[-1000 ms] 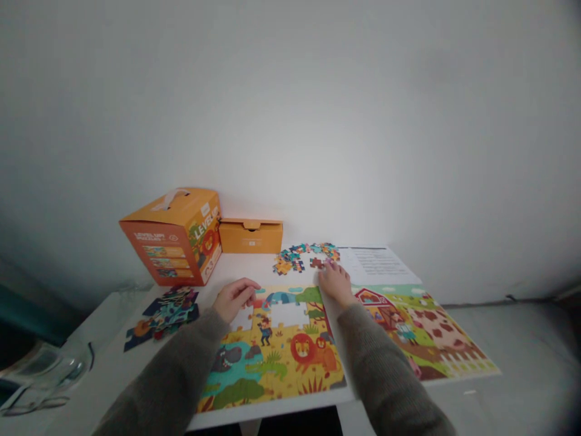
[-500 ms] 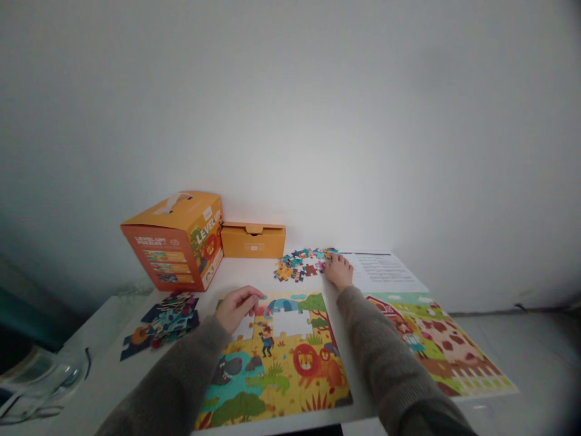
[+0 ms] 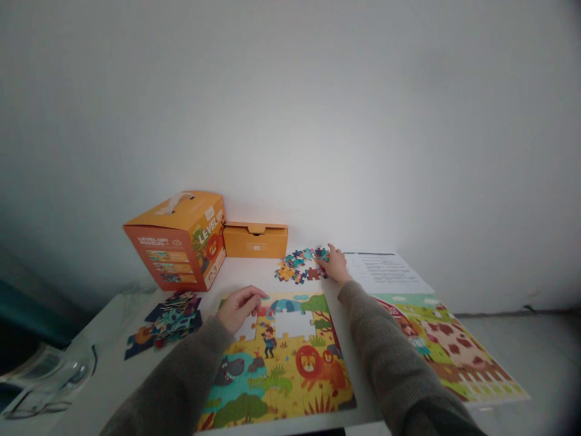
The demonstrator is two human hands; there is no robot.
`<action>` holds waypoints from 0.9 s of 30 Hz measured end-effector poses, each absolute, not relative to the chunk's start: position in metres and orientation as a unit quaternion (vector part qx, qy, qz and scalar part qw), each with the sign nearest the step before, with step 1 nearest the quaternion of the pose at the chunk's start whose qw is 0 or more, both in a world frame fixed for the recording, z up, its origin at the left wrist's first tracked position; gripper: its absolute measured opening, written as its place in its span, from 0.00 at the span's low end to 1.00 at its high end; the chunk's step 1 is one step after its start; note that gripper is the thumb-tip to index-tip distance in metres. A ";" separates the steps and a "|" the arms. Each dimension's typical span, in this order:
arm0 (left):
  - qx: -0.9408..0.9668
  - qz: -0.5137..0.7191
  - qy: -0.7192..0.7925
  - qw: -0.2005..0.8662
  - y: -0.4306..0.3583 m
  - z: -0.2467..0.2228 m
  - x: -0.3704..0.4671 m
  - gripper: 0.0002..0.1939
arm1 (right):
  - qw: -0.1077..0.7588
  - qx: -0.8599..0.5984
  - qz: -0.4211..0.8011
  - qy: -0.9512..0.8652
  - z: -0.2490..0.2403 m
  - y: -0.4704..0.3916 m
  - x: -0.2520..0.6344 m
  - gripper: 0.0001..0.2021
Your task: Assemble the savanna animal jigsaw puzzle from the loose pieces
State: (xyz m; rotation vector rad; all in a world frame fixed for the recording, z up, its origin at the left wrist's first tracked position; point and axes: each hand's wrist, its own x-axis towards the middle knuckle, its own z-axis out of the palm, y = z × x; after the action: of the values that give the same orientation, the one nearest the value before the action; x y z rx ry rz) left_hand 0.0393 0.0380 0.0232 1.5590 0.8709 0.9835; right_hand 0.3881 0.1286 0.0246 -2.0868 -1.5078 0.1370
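A jungle puzzle with lions, a hippo and a tree lies on the white table, with white gaps in its upper part. My left hand rests over its upper left, fingers curled together; whether anything small is between them is hidden. At the back, my right hand reaches the right end of a pile of small loose pieces, thumb and forefinger apart at the pieces. A brown piece lies beside that hand.
An orange puzzle box and a smaller orange box stand at the back left. Dark pieces are heaped at left, near a clear container and glasses. At right lie a printed sheet and a farm picture.
My right hand has shifted slightly up at the pile, its thumb and forefinger now spread. The left hand stays over the puzzle. The view has moved a little.
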 end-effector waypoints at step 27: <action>0.574 0.442 0.346 0.597 0.041 0.018 0.042 0.24 | 0.430 -0.448 0.398 -0.675 0.062 0.030 0.232 0.13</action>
State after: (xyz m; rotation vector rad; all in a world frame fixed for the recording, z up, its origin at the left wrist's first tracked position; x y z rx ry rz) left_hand 0.0424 0.0414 0.0182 1.3318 0.8022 1.0257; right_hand 0.2324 0.0303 0.0623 -1.1166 -1.6844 0.9941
